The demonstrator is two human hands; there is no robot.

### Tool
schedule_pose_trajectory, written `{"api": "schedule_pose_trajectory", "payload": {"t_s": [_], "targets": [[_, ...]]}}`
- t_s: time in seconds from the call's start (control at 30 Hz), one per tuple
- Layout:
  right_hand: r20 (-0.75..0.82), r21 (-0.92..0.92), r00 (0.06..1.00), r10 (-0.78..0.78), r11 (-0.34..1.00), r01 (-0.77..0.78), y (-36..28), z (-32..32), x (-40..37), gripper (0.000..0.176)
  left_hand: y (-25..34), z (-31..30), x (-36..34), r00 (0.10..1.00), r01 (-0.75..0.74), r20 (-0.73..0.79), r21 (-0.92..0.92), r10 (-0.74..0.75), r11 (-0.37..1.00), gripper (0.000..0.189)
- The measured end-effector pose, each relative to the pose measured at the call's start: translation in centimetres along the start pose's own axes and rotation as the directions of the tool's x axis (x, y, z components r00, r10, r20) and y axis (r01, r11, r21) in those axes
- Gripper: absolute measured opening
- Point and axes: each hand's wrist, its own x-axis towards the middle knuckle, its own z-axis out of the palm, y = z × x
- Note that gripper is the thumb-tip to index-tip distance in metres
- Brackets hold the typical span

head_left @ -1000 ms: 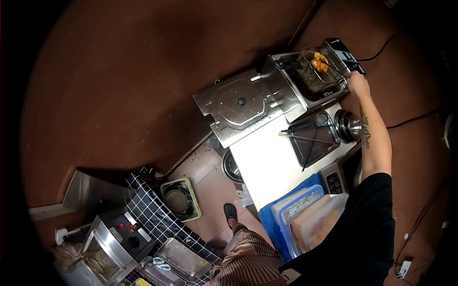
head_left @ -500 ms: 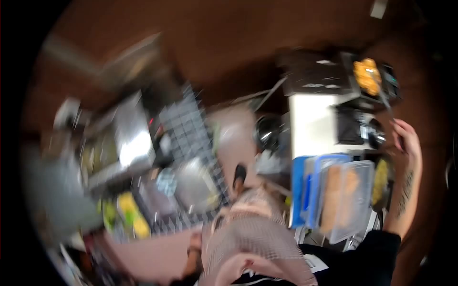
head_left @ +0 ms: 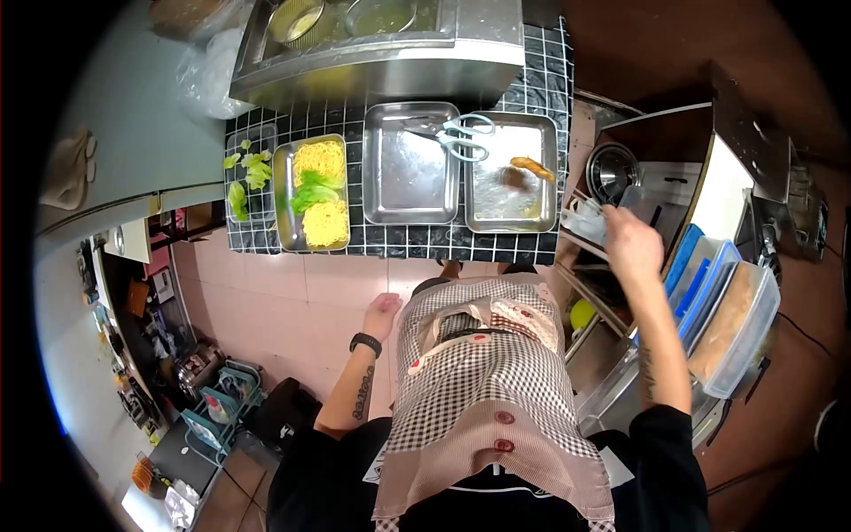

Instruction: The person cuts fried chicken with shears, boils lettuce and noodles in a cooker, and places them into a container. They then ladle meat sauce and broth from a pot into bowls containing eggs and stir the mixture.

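My right hand (head_left: 634, 248) reaches past the table's right side, its fingers closed. What they grip is too blurred to make out. Left of it, a golden-brown fried piece (head_left: 532, 168) is at the right side of a metal tray (head_left: 479, 215), with a brown blur beside it. My left hand (head_left: 383, 310) hangs by the apron, fingers loosely apart and holding nothing. Light-blue-handled scissors (head_left: 463, 140) lie across that tray and another metal tray (head_left: 410, 191). Farther left, a third tray (head_left: 288, 232) holds yellow noodles (head_left: 326, 223) and green lettuce (head_left: 315, 191).
A clear container (head_left: 266, 213) of leaves sits at the table's left. Behind the trays stands a steel cooker (head_left: 381, 75) with wire baskets. Lidded plastic boxes (head_left: 736, 328) and a steel bowl (head_left: 612, 173) are on my right; a teal rack (head_left: 208, 426) is at lower left.
My view has swung right, so the table of trays is now ahead. My right hand has moved from beside the orange food, with a thin metal utensil near it, toward the right tray.
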Motion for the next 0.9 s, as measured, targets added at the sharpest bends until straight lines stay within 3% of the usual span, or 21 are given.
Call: {"api": "schedule_pose_trajectory", "payload": {"t_s": [0.07,0.13,0.17,0.23,0.27,0.33,0.4,0.47,0.53,0.57,0.6,0.63,0.67,0.73,0.83,0.9], "targets": [[-0.030,-0.088,0.999,-0.039,0.996,0.036,-3.2,2.8,-0.5,0.028,2.7,0.1,-0.5,0.992,-0.123,0.027,-0.020,0.124,0.992,0.024],[-0.005,-0.021,1.000,0.023,1.000,-0.023,-5.0,3.8,-2.3,0.030,8.0,0.9,-2.0,0.980,-0.185,0.074,-0.031,0.187,0.982,0.026],[0.082,0.061,0.992,0.096,0.993,-0.101,-6.1,2.6,-3.4,0.031,10.5,1.9,-2.8,0.970,-0.217,0.099,-0.043,0.220,0.975,0.027],[0.191,0.240,0.972,0.137,0.953,-0.182,-7.5,1.0,-5.1,0.033,14.0,4.3,-3.8,0.927,-0.166,0.303,-0.192,0.219,0.967,0.028],[0.225,0.358,0.965,0.134,0.910,-0.210,-8.6,0.5,-5.7,0.033,17.0,5.0,-4.8,0.885,-0.165,0.430,-0.064,0.176,0.984,0.032],[0.327,0.660,0.941,0.088,0.691,-0.294,-11.8,0.7,-6.0,0.034,22.2,6.8,-6.7,0.774,-0.161,0.582,-0.200,0.249,0.966,0.043],[0.374,0.850,0.926,-0.045,0.417,-0.323,-15.6,0.2,-5.2,0.030,21.9,10.2,-7.2,0.856,-0.011,0.409,-0.598,0.316,0.802,0.046],[0.316,0.900,0.918,-0.239,0.382,-0.210,-17.8,1.6,-4.2,0.033,22.4,10.1,-6.0,0.912,-0.104,0.248,-0.630,0.327,0.770,0.046],[0.223,0.877,0.872,-0.435,0.480,0.015,-17.6,1.3,-0.6,0.030,22.7,8.7,-5.7,0.978,-0.043,0.098,-0.774,0.186,0.631,0.042],[0.278,0.844,0.869,-0.409,0.536,-0.018,-17.3,2.4,1.9,0.030,21.8,8.0,-5.1,0.987,-0.096,0.012,-0.749,0.159,0.656,0.039],[0.068,0.707,0.956,-0.286,0.690,0.156,-17.1,3.6,4.5,0.032,20.8,7.3,-4.4,0.987,-0.153,-0.081,-0.718,0.137,0.679,0.036],[-0.307,0.533,0.922,-0.236,0.760,0.372,-16.8,5.9,7.9,0.033,20.1,6.0,-4.4,0.995,-0.100,-0.063,-0.694,0.079,0.713,0.034],[-0.250,0.454,0.941,-0.228,0.831,0.322,-16.4,5.7,11.5,0.028,19.3,5.0,-4.9,0.999,-0.035,-0.040,-0.667,0.011,0.744,0.032],[-0.311,0.199,0.895,-0.322,0.898,0.392,-16.3,7.7,17.4,0.023,19.1,4.1,-5.3,1.000,-0.004,-0.015,-0.538,-0.004,0.843,0.033],[-0.005,-0.051,0.937,-0.349,0.936,0.349,-17.2,11.7,21.0,0.020,18.3,4.2,-6.3,0.998,0.045,0.061,-0.411,-0.022,0.911,0.038],[0.069,-0.028,0.906,-0.417,0.907,0.420,-16.7,10.3,20.9,0.019,18.0,5.0,-6.5,0.997,-0.010,0.069,-0.294,0.031,0.956,0.040]]}}
